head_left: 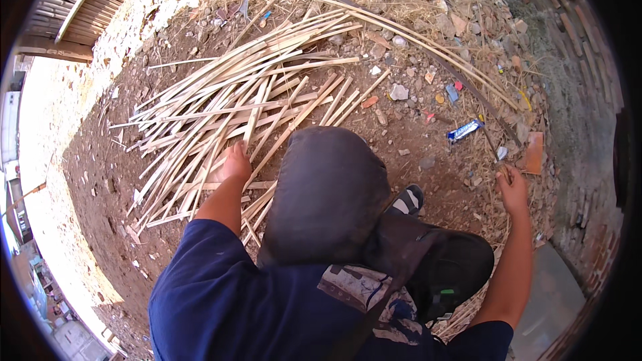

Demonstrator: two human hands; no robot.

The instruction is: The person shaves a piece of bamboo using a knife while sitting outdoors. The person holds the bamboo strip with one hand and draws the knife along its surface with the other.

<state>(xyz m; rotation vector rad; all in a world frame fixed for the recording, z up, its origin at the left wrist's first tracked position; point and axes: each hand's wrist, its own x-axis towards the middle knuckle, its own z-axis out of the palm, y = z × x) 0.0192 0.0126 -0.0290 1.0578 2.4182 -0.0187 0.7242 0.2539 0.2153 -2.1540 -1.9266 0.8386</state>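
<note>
A loose heap of pale split bamboo strips [221,87] lies on the dirt to my front left. At its near side my left hand [234,162] is closed around a bamboo strip [256,120] that points away from me across the heap. Out to the right, my right hand [512,189] is closed, its fingers curled around the near end of a thin dark tool or stick [491,145]. Whether that piece is a blade or a rod cannot be made out. Its grip end is hidden in my fingers.
Long pale strips [435,47] and a dark strip [461,75] lie beyond my right hand. A blue wrapper [465,130] and a brick piece [533,152] are near it. A rough wall [575,93] rises at right. My knee [328,187] is between my hands.
</note>
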